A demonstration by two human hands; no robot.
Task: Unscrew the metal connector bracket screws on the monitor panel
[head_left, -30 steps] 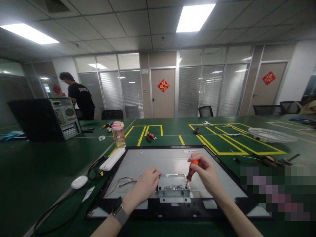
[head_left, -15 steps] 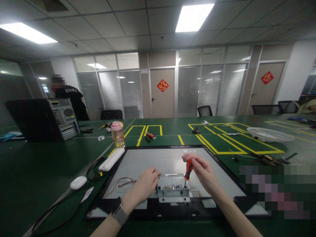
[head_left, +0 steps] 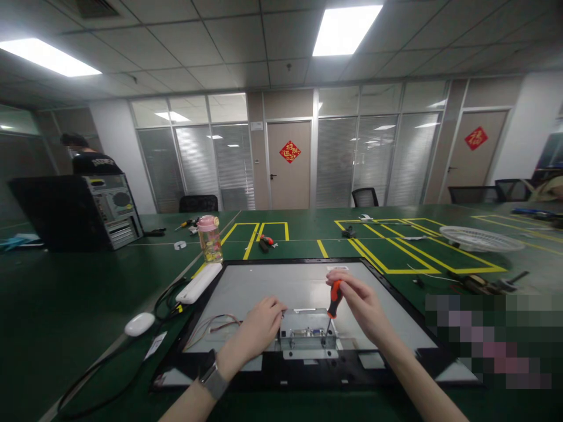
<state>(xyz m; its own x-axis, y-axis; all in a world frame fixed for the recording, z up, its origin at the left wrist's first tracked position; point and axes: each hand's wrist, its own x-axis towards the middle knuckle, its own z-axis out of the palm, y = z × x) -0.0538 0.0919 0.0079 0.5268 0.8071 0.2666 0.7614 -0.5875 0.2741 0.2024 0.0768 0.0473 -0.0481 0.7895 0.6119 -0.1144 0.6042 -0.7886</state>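
Observation:
A large flat display panel point(head_left: 272, 287) with a black frame lies back-up on the green table in front of me. Near its lower edge sits a silver metal bracket point(head_left: 308, 347) with connector ports. My right hand point(head_left: 361, 302) grips a red-and-black screwdriver point(head_left: 335, 299) by the top of its handle; the shaft slants down to a screw spot at the bracket's right side. With fingers bent and together, my left hand point(head_left: 263, 320) holds the bracket's left edge, its fingertips partly hidden. Thin wires point(head_left: 215, 323) lie on the panel left of that hand.
A white power strip point(head_left: 200, 283), a white mouse point(head_left: 139, 324) and black cables lie left of the panel. Behind stand a pink-lidded bottle point(head_left: 210, 240) and a computer tower point(head_left: 105, 211); a person point(head_left: 94, 161) is beyond it. A white round grille point(head_left: 479, 239) lies right.
The screwdriver handle has tilted slightly to the left, with my right fingers shifting on its top. My left hand stays in place. The person in the background has moved left and bent lower.

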